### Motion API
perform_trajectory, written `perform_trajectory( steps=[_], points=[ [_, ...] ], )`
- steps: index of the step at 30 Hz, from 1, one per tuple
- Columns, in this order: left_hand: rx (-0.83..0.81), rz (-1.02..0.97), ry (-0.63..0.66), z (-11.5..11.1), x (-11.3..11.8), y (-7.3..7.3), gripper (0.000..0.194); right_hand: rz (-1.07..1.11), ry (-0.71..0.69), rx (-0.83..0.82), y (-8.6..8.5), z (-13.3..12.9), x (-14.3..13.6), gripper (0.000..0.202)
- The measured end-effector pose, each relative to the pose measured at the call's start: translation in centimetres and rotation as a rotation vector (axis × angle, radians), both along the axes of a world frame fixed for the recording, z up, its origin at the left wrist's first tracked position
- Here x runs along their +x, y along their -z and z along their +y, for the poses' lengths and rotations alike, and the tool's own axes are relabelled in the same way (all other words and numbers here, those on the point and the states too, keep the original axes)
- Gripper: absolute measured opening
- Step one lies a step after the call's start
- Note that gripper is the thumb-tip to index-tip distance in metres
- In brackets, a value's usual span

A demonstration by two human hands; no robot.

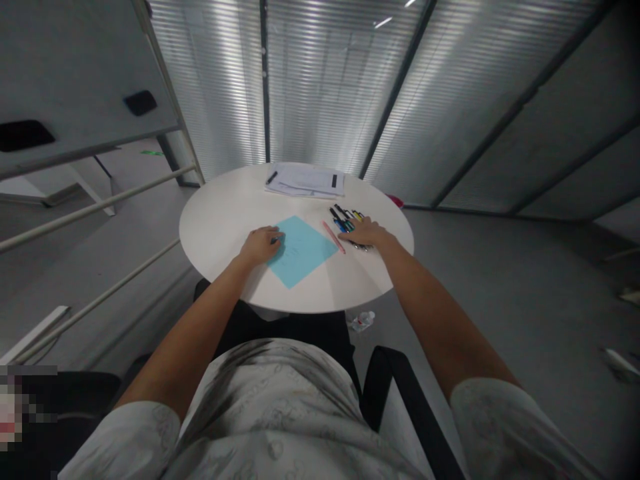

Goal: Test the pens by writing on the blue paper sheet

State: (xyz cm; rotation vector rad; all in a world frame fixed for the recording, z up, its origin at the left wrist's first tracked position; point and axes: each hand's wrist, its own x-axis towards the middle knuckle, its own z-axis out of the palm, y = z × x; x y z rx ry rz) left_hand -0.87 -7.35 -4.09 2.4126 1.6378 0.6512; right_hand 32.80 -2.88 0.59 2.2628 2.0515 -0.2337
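Note:
On the left part of a light blue sheet of paper [304, 250] rests my left hand [260, 245], its fingers curled around a dark pen [277, 238] of which only a short piece shows. Faint handwritten marks lie on the sheet near it. My right hand [367, 232] lies with fingers apart over a loose pile of pens [341, 215], black, blue and yellow among them, and partly hides it. Between the sheet and that hand lies a pink pen [333, 237], angled, one end close to the sheet's right corner.
The round white table [225, 207] also bears a stack of papers [305, 180] with a black pen [271, 178] at the far side. A plastic bottle [363, 321] lies on the floor. A whiteboard frame [187, 133] stands at left, blinds [330, 87] behind.

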Motion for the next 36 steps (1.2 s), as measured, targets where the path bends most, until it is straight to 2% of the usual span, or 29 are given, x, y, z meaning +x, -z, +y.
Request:
perform_trajectory(
  steps=[10,15,19,23,28,33,36],
  points=[
    [-0.013,0.0,0.005,-0.3,0.1,-0.5,0.043,-0.001,0.038,0.086,0.5,-0.5,-0.7,0.084],
    [-0.014,0.002,0.001,-0.1,0.0,-0.2,0.043,0.004,0.033,0.098,0.7,-0.9,-1.1,0.09],
    [-0.002,0.0,0.002,0.0,0.0,-0.1,0.044,-0.031,0.029,0.128,0.5,-1.0,-1.2,0.084],
    [0.001,0.006,0.007,-0.1,0.0,-0.1,0.044,0.009,0.044,0.106,0.4,-0.7,-1.1,0.085],
    [-0.008,0.012,-0.001,-0.1,0.0,-0.2,0.044,0.017,0.019,0.038,0.3,-0.6,-1.4,0.099],
    [-0.006,0.017,0.001,-0.1,0.0,-0.3,0.044,-0.025,0.03,0.027,-0.1,-0.4,-1.6,0.084],
    [-0.005,0.001,0.001,-0.1,0.0,-0.2,0.043,-0.029,0.023,0.012,-0.5,-0.2,-1.5,0.083]
  ],
)
